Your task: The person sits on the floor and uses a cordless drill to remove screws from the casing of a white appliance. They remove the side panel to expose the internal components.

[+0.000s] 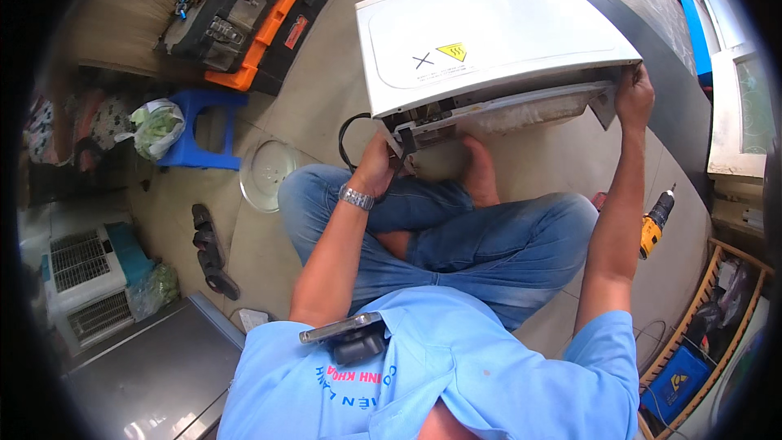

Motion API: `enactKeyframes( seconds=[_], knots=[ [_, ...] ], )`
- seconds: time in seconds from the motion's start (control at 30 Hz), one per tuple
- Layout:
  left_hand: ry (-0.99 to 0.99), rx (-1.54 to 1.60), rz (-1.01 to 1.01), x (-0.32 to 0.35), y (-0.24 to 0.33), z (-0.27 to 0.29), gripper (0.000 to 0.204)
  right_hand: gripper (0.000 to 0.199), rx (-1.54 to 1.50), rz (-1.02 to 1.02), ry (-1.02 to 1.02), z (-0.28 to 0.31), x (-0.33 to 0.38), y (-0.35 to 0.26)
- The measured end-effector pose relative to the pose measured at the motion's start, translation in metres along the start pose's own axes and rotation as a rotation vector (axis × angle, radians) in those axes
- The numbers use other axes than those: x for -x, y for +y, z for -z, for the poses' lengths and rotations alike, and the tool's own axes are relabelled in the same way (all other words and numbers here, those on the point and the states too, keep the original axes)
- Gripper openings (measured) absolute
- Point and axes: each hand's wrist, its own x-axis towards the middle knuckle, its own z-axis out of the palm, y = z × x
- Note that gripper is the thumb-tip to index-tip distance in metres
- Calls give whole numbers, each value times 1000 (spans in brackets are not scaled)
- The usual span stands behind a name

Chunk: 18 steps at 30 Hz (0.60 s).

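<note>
A white microwave oven (489, 37) stands on the tiled floor in front of my crossed legs, its outer cover raised a little at the near edge. My left hand (376, 165), with a metal watch on the wrist, grips the near left corner where inner metal parts show. At the near right corner my right hand (634, 98) holds the cover's edge. A black power cord (346, 138) loops out beside the left hand.
A yellow-and-black cordless drill (654, 224) lies by my right knee. A glass turntable plate (269, 173) and a blue plastic stool (199, 126) are at the left, an open orange-and-black toolbox (261, 20) beyond. Sandals (212, 253) lie near a metal cabinet (155, 375).
</note>
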Motion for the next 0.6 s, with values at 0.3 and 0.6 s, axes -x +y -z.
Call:
enactKeyframes(
  seconds=[0.3, 0.6],
  knots=[
    [174, -557, -612, 33, 32, -30, 55, 34, 148, 113, -66, 16, -24, -7],
    [530, -916, -702, 25, 50, -59, 57, 32, 165, 199, 47, -1, -57, 18]
  ],
)
